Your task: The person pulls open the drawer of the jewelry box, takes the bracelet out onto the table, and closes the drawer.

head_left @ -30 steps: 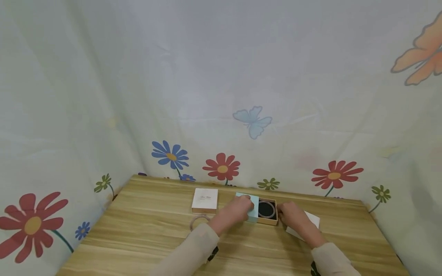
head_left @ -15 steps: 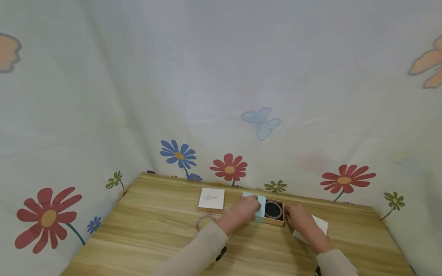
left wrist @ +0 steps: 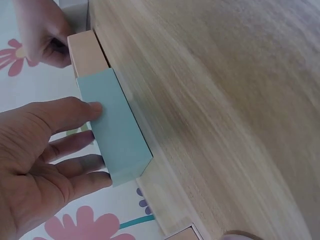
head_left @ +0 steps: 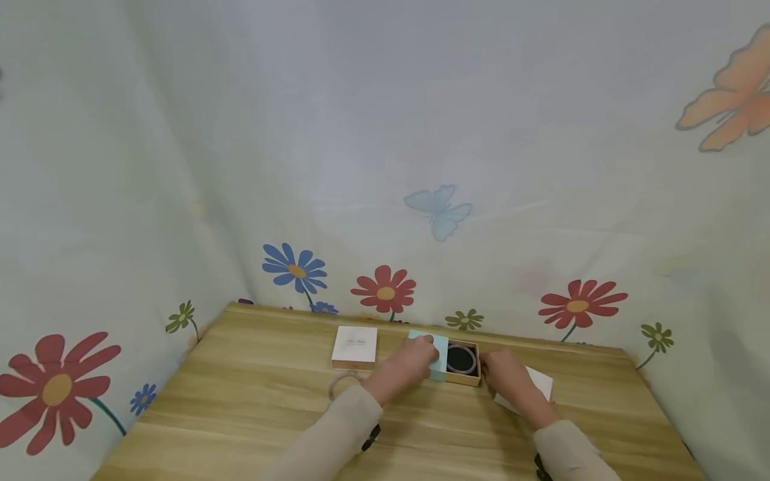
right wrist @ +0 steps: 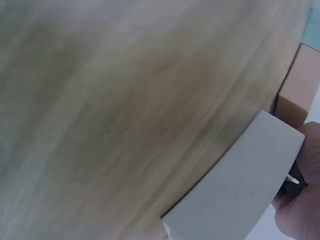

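A slide-out jewellery box with a light blue sleeve (head_left: 436,364) and a tan drawer (head_left: 464,380) lies near the table's back edge. The drawer stands partly out to the right, and a round bangle (head_left: 461,359) sits in it around a dark pad. My left hand (head_left: 406,366) grips the sleeve, thumb and fingertips on the light blue card in the left wrist view. At the drawer's right end my right hand (head_left: 510,377) has its fingers curled right against the edge. A small white sliver (right wrist: 293,179) shows between those fingers in the right wrist view.
A white square box (head_left: 355,346) with small print stands at the left. Another bangle (head_left: 345,383) lies in front of it, partly behind my left wrist. Just beside my right hand lies a white box piece (right wrist: 235,180). A flowered curtain (head_left: 457,260) borders the wooden table (head_left: 252,387).
The head view has shifted right and then back left. Both hands keep their places at the box, and the drawer stands out about as far as before.
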`<state>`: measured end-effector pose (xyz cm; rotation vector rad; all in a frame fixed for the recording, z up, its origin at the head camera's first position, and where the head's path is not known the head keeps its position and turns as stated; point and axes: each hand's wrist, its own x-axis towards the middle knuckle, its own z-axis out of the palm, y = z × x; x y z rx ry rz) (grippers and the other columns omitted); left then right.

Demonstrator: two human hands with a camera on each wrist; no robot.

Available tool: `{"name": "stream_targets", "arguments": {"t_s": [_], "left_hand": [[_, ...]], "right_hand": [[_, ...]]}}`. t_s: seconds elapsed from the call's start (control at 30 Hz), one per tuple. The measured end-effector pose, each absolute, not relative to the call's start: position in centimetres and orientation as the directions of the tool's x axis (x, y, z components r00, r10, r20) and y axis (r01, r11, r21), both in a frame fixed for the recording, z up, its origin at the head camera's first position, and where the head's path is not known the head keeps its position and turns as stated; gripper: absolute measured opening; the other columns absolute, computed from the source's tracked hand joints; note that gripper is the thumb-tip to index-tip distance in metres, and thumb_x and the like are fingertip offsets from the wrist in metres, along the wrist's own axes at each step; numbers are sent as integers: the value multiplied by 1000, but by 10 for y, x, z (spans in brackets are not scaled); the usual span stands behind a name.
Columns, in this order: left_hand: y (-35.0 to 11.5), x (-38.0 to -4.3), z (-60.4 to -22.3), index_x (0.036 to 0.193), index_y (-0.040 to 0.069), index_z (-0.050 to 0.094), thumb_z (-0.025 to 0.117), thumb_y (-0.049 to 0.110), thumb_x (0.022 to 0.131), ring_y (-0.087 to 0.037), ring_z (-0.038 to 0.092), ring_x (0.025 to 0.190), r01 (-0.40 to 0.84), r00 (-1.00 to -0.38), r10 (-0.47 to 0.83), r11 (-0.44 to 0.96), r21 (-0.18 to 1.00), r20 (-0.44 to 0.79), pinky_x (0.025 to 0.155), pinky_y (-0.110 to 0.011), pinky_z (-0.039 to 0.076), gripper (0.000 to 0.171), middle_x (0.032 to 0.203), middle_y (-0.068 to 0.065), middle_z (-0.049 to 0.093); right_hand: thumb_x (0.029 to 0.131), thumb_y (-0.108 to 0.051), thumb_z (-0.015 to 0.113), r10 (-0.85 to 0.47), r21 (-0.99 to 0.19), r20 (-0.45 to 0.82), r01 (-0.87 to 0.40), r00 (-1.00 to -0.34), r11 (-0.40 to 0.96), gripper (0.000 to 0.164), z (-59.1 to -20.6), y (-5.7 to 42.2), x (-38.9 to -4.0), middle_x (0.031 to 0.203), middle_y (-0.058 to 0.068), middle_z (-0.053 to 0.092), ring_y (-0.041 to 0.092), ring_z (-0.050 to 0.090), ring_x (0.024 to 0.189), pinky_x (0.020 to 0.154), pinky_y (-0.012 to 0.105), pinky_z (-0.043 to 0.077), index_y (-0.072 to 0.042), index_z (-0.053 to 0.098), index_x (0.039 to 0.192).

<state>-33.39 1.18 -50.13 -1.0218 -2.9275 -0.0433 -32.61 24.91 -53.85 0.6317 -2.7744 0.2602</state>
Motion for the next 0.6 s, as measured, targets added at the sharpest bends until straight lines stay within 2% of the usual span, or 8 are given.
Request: {"name": "stream_targets", "arguments": {"t_s": [0.1, 0.3, 0.6], "left_hand": [[15, -334, -502, 103, 14, 79, 82, 12, 86, -8, 49, 78, 610, -793, 608, 792, 34, 46, 69, -22, 48, 17, 96, 2, 59], [13, -330, -506, 105, 13, 79, 81, 11, 87, -8, 53, 78, 579, -815, 576, 810, 94, 61, 70, -21, 50, 17, 96, 2, 60], [11, -330, -509, 102, 14, 79, 79, 8, 86, -7, 49, 76, 614, -787, 610, 789, 23, 92, 66, -22, 48, 17, 94, 2, 58]], "right_hand": [[86, 2, 72, -393, -86, 329, -442, -859, 893, 27, -540, 252, -325, 65, 2, 60, 15, 58, 62, 54, 34, 45, -14, 60, 69], [86, 4, 69, -324, -101, 278, -363, -904, 926, 25, -540, 245, -326, 67, 4, 61, 17, 59, 64, 54, 36, 45, -13, 62, 70], [87, 6, 64, -236, -153, 189, -266, -953, 952, 20, -532, 238, -322, 72, 9, 64, 22, 63, 67, 53, 40, 48, -9, 65, 74]]}}
